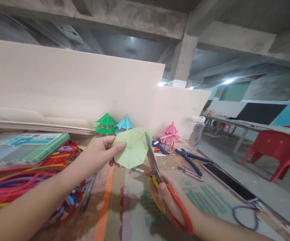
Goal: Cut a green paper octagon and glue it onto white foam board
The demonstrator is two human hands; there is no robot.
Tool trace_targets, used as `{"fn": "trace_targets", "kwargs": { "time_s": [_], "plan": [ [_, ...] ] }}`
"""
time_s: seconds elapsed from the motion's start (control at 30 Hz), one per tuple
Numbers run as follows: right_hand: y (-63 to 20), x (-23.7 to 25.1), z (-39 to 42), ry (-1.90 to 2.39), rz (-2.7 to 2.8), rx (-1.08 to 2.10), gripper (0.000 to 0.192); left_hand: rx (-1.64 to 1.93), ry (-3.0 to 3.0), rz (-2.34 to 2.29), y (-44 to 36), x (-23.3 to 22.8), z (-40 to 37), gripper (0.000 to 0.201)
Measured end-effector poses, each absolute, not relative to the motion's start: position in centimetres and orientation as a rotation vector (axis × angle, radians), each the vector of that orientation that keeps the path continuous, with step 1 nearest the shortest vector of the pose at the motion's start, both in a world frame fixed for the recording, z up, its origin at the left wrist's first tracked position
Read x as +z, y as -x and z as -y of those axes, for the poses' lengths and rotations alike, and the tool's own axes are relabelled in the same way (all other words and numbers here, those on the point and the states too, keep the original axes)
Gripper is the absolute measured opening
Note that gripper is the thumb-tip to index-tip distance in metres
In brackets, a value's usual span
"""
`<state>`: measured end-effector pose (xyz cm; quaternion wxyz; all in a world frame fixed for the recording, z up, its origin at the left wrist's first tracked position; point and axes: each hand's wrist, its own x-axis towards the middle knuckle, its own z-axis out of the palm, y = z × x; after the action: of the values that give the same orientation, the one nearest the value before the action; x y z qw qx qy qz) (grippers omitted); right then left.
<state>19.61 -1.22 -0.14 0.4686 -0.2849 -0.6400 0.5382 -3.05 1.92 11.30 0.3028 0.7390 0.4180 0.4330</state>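
While the left hand [98, 152] pinches the pale green paper octagon [133, 147] by its left edge between thumb and fingers [118, 147] above the worktop [210, 197], the right hand [171, 201], fingers curled through the handles, holds orange-handled scissors [160, 177] with blades at the paper's right edge.

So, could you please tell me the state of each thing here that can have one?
Left hand: pinching the green paper piece, held up, flat, creased.
Right hand: gripping the scissors, blades at the paper's edge.
Phone: lying flat, screen dark.
Blue pliers: lying on the table.
Plastic case: closed.
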Motion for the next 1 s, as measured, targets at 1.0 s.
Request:
{"fn": "trace_targets", "kwargs": {
  "time_s": [1.0],
  "plan": [
    [-19.41,0.14,1.4,0.715,1.529,1.341,0.075,1.142,-1.927,-1.137,3.09,11.43,-1.62,0.038]
  ]
}}
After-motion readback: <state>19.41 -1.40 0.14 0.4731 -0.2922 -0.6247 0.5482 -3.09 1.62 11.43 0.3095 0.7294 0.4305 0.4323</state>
